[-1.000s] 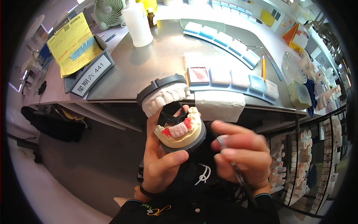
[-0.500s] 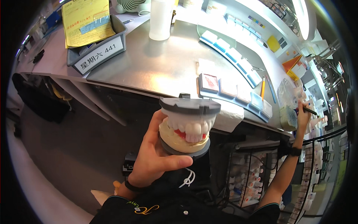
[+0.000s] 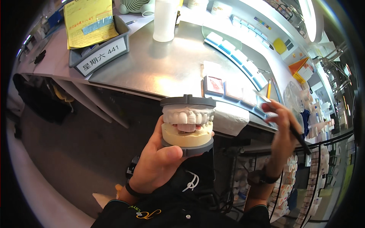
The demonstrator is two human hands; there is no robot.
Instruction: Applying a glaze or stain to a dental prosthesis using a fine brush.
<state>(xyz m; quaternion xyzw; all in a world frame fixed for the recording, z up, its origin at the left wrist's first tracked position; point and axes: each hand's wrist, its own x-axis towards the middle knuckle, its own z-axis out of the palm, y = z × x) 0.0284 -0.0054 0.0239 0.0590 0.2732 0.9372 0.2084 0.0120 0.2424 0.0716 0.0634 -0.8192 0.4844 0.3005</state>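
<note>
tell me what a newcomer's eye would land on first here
Probably the dental model, a white upper half above a cream lower one, held near the centre in the left hand. The bright yellow paper over the grey bin stands out at upper left. At right, the blurred right hand holds a dark-handled tool.

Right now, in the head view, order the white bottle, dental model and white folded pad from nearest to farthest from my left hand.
1. Dental model: held in your left hand.
2. White folded pad: at the front edge of the bench, right of the model.
3. White bottle: standing farther back on the bench.
</note>
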